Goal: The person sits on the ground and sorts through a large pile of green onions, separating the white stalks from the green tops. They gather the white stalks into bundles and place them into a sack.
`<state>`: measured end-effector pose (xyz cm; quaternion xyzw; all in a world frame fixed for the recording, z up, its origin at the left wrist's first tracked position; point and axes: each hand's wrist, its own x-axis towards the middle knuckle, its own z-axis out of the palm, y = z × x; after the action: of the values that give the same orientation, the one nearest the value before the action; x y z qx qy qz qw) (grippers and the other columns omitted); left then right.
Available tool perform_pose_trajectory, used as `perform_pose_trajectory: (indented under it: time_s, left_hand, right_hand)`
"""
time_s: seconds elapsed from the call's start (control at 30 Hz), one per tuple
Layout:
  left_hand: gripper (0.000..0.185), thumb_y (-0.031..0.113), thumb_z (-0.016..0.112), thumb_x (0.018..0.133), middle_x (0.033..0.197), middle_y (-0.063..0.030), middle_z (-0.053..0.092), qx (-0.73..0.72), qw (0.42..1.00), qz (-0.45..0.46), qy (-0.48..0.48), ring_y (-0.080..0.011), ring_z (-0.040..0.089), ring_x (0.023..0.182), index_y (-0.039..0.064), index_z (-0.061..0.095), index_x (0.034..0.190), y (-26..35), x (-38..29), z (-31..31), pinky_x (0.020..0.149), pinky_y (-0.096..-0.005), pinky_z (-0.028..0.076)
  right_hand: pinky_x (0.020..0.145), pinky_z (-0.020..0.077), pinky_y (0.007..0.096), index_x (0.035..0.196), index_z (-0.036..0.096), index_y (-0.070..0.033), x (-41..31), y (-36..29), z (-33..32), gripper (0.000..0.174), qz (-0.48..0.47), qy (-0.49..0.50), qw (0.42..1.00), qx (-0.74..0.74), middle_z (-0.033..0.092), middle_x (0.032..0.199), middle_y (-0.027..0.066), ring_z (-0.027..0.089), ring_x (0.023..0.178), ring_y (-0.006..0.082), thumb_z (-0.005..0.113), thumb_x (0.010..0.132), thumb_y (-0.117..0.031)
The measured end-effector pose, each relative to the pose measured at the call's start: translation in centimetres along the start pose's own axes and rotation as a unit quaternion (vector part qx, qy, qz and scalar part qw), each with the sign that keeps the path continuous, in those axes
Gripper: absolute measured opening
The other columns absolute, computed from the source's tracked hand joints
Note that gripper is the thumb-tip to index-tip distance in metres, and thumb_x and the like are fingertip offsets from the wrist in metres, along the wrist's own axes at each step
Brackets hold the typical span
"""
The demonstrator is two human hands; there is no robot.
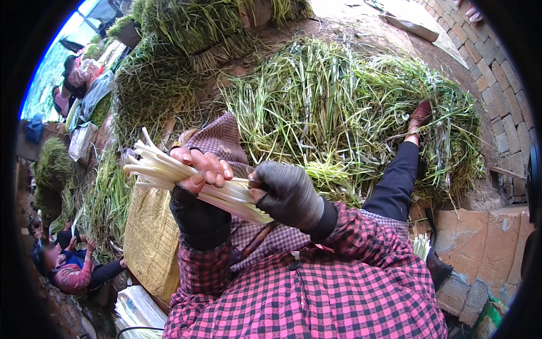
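A bundle of pale whitish-green plant stalks (237,199) lies slantwise before my chest. My left hand (205,169), in a dark fingerless glove, is wrapped around its middle, with the thumb across the stalks. The loose ends fan out to the left. At the bundle's right end my right hand (288,195), in a worn grey glove, is closed in a fist, its thumb and forefinger pinching the tip of a pale stalk. The fist hides part of that end. Beneath the hands, a checked cloth (224,140) covers my lap.
A wide heap of green leafy stalks (309,101) spreads in front, and my shoe (421,112) rests in it. More bundles (190,25) are stacked behind. A yellow woven sack (152,237) stands left, cardboard (474,241) right. A co-worker (76,267) sits at the lower left.
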<state>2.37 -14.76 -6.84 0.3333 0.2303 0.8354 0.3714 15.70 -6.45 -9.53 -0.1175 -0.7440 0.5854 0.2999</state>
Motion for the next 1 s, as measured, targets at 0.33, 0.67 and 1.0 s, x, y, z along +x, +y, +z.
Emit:
perform_pose_trajectory:
  time_s: [0.33, 0.67, 1.0]
  left_hand:
    - [0.029, 0.001, 0.053, 0.073, 0.069, -0.0079, 0.048, 0.095, 0.993, -0.055, 0.046, -0.0201, 0.052, 0.064, 0.006, 0.04, 0.098, -1.3, -0.6, -0.4, 0.065, -0.0359, 0.046]
    - [0.018, 0.004, 0.048, 0.082, 0.074, -0.0058, 0.049, -0.034, 0.998, -0.007, 0.059, -0.017, 0.05, 0.069, 0.009, 0.043, 0.098, 0.1, 1.4, -2.1, 0.07, -0.0333, 0.044]
    - [0.06, 0.025, 0.064, 0.077, 0.09, -0.0091, 0.055, 0.065, 0.997, -0.04, -0.008, -0.0251, 0.055, 0.089, 0.005, 0.033, 0.124, -1.7, 0.2, -1.9, 0.084, -0.0429, 0.045]
  right_hand:
    - [0.054, 0.0454, 0.0193, 0.091, 0.055, 0.003, -1.2, -2.9, -4.4, 0.021, 0.056, -0.093, 0.876, 0.471, 0.056, 0.076, 0.0049, 0.055, 0.058, 0.0086, 0.059, 0.075, -0.01]
    - [0.086, 0.042, 0.0373, 0.114, 0.045, 0.0, 0.0, 3.2, -0.3, 0.077, -0.075, -0.033, 0.979, -0.188, 0.055, 0.101, 0.0165, 0.055, 0.095, 0.0292, 0.08, 0.053, -0.03]
    - [0.077, 0.0443, 0.025, 0.113, 0.051, -0.002, -0.6, 5.3, -0.5, 0.046, 0.185, -0.216, 0.937, 0.204, 0.057, 0.092, 0.0005, 0.053, 0.085, 0.0099, 0.067, 0.07, -0.004]
